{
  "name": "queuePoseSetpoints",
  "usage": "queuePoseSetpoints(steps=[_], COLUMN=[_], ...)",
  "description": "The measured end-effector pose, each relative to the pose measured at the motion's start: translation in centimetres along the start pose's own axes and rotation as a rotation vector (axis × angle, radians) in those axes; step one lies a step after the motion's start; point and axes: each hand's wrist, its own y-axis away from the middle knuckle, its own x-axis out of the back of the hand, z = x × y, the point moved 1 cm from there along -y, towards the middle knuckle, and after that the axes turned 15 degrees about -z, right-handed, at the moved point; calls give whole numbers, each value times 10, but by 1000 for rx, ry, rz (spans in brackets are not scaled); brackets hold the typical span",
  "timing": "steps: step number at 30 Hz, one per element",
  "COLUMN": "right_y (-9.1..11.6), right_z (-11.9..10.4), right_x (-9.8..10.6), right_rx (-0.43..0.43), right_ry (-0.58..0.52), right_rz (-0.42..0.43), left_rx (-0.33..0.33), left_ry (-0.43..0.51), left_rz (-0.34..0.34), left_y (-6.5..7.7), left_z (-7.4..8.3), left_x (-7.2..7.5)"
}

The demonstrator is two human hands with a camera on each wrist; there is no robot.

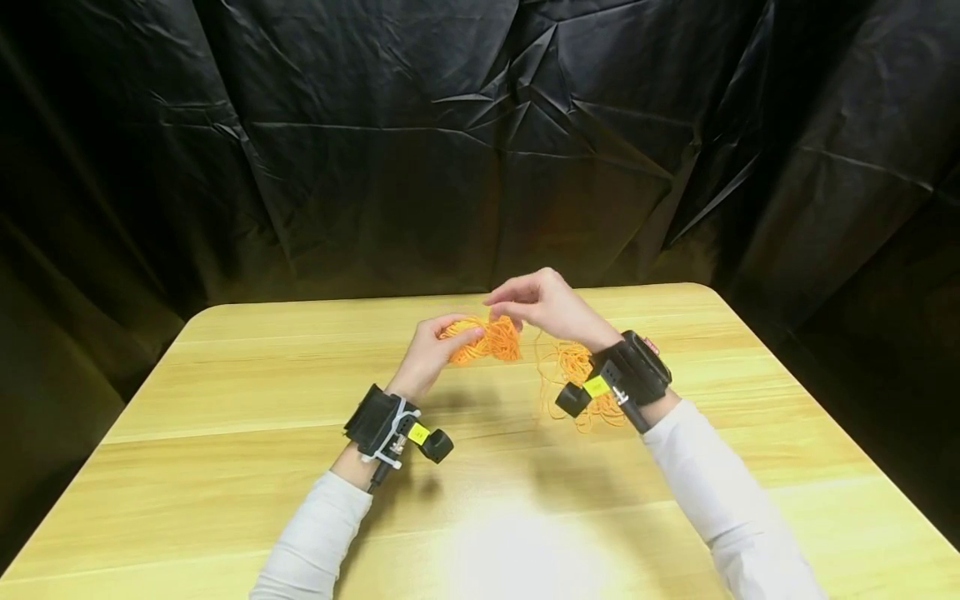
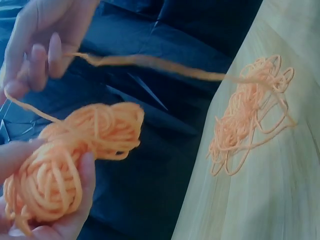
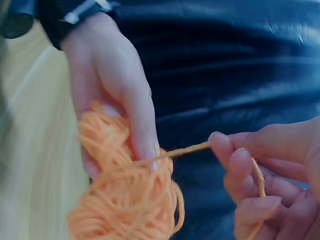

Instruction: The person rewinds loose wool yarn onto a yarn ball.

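Orange and narrow-waisted, the bundle point(image 2: 60, 165) of yarn is held above the table point(image 1: 247, 375) by the left hand point(image 1: 425, 357), its fingers curled round one end. The right hand point(image 1: 551, 308) pinches a strand point(image 2: 150, 61) running from the bundle to a loose pile point(image 2: 245, 105) on the table. Winding seems in hand; the next move likely calls for carrying the strand round the waist.

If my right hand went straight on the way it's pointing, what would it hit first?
Probably your left hand or the orange yarn bundle in it; depth is unclear, so your right hand might pass above.
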Motion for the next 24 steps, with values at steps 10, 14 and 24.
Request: queuePoseSetpoints(steps=[10,14,24], right_y=[-10,-9,-8], right_z=[53,76,76], right_x=[-1,-21,-64], right_rx=[-66,-111,-68], right_ry=[-319,-478,-621], right_rz=[82,119,145], left_rx=[-44,-51,-92], left_ry=[151,266,410], left_rz=[-175,-131,69], left_y=[4,2,-3], left_z=[6,9,11], left_x=[-2,-3,-2])
